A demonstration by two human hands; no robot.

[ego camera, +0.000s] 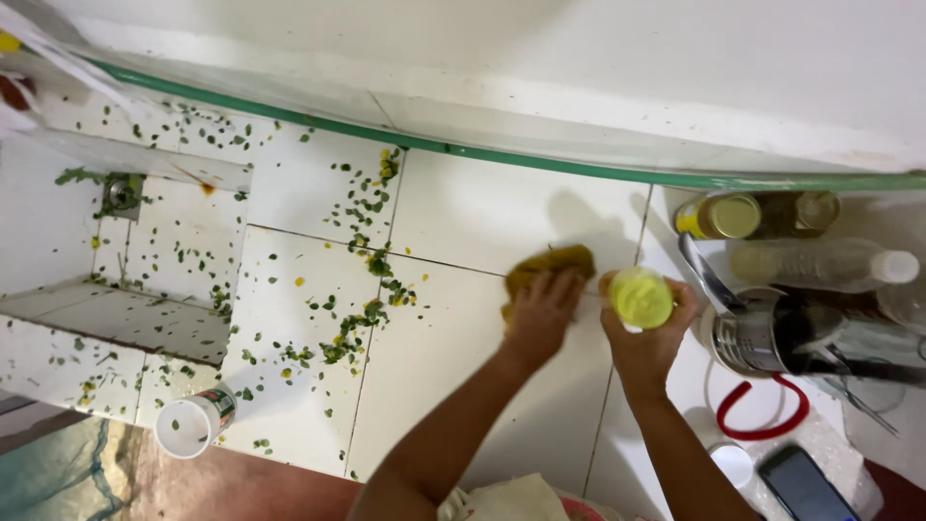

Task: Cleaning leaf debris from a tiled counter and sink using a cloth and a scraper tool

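My two arms are bare from the elbow down to the wrist; no sleeve covers them in this view. My left hand (540, 314) and my right hand (648, 340) have no gloves. I see no ring, no watch and no bracelet on them. Near my body, at the bottom edge, there is a piece of pale cream cloth with a pink border.

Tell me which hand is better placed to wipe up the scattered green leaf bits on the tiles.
Left. The left hand already presses the yellow cloth on the tiled counter, on the side nearer the leaf bits. The right hand is occupied holding a yellow-green bottle, farther from them.
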